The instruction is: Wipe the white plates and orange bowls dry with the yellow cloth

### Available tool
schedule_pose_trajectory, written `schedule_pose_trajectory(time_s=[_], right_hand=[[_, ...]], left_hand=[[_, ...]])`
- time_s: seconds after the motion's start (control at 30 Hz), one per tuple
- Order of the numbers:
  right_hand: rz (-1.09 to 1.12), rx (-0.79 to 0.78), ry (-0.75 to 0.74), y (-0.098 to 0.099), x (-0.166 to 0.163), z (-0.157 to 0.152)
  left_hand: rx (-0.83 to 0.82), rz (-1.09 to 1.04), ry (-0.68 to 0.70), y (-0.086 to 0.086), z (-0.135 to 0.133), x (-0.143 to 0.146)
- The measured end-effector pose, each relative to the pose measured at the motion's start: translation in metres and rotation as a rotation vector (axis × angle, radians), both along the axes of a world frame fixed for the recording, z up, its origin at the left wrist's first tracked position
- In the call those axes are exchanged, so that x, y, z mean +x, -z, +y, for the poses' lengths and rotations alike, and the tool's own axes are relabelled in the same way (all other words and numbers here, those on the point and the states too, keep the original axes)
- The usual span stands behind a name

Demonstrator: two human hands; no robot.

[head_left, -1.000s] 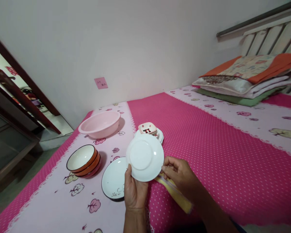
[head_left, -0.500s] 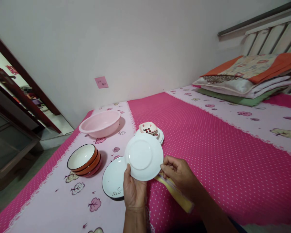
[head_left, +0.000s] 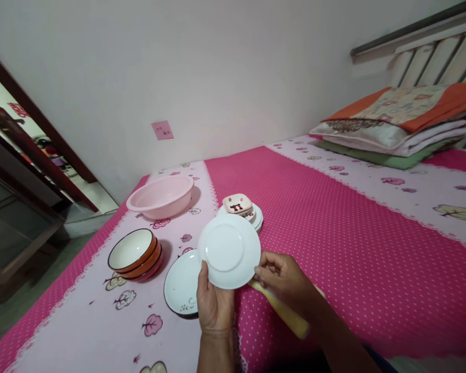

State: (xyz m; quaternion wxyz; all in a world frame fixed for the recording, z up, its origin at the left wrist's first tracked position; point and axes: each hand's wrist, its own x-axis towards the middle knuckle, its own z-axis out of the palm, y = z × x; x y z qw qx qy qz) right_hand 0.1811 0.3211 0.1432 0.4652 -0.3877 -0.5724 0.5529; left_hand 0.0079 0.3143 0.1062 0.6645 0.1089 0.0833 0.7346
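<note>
Gripped white plate (head_left: pixel 229 251) by its lower rim with left hand (head_left: pixel 214 305), above the bed (head_left: pixel 334 233). Closed right hand (head_left: pixel 283 277) on yellow cloth (head_left: pixel 285 313), fingers at the plate's right edge. Saw farther: speckled plate (head_left: pixel 180 285), stacked orange bowls (head_left: pixel 134 251), small dishes (head_left: pixel 238 204), pink basin (head_left: pixel 160 196).

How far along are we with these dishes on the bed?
Looks done: stacked orange bowls, a dark-rimmed plate and a small plate stack topped by a square dish lie on the bedspread; wiped or not, I cannot tell. In hand: the left hand holds a white plate up, the right hand holds a yellow cloth at its edge. Left: likely this plate; the pink basin stands untouched.
</note>
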Motion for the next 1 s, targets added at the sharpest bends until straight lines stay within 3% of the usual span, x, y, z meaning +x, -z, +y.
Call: schedule_pose_trajectory(time_s=[0.2, 0.4, 1.0], right_hand=[[0.028, -0.004, -0.022, 0.005, 0.001, 0.001], [0.154, -0.027, -0.076, 0.004, 0.001, 0.001], [0.17, -0.03, -0.06, 0.009, -0.004, 0.002]], left_hand=[[-0.064, -0.002, 0.018, 0.0, 0.002, 0.001], [-0.16, 0.02, -0.059, -0.002, 0.002, 0.008], [-0.229, -0.041, 0.035, -0.001, 0.008, 0.011]])
